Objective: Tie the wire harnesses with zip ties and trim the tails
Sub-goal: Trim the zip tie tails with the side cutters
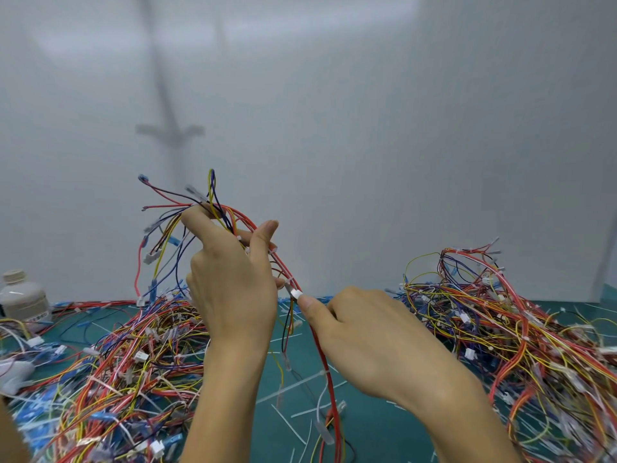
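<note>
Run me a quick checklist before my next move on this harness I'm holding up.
1. Grip of the left hand on the raised harness: ok, fingers curled round its wires.
2. Pinch of the right hand on the small white piece: ok.
3. White piece is a zip tie head, not a connector: cannot tell.
4. Harness free of the left pile: cannot tell, loose ends hang down to it.
5. Mat under the hands tidy: not ok, cut tie tails litter it.

Harness (319,349) of red, yellow and blue wires was held raised, arcing down to the right, with white zip ties (289,281) cinched along it. Tangled left pile (133,362) and right pile (500,329) flanked it, cut tails (290,424) scattered between.
</note>
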A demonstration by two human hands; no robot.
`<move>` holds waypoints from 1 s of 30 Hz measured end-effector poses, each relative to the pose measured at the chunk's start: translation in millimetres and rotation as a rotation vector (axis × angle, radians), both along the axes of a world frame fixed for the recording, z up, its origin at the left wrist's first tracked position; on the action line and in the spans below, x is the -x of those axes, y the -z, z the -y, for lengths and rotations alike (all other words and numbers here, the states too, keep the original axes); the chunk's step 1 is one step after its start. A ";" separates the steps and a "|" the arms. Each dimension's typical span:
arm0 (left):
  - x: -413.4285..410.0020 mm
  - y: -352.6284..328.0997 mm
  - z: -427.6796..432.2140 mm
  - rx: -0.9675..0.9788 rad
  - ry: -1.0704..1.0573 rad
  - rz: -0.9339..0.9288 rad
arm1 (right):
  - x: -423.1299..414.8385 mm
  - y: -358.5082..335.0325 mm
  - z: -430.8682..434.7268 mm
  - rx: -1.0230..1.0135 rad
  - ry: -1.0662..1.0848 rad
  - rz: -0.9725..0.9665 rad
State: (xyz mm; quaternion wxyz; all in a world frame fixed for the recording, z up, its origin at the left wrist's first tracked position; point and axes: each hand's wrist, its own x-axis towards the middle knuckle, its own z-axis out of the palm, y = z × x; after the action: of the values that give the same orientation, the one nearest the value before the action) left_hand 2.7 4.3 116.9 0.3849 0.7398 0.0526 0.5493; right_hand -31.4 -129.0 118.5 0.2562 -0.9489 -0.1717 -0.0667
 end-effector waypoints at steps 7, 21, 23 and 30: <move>1.5 -2.2 -2.1 -0.044 -0.149 -0.046 | -2.5 3.6 -4.1 0.048 -0.005 0.073; 1.5 -2.9 -7.1 -0.009 -0.093 -0.029 | -5.1 4.0 -3.8 0.026 -0.010 0.131; 0.6 -2.3 -9.8 0.026 -0.057 -0.035 | -4.0 2.0 -2.3 0.018 -0.023 0.122; -7.3 1.9 -13.7 0.208 0.204 -0.080 | -4.6 -6.1 13.5 -0.079 -0.073 0.029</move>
State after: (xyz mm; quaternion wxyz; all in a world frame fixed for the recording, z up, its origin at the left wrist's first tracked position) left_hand 10.0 18.0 115.0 0.5109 0.7187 0.0492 0.4691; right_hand -26.8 -142.5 124.7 0.2932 -0.9301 -0.2072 -0.0776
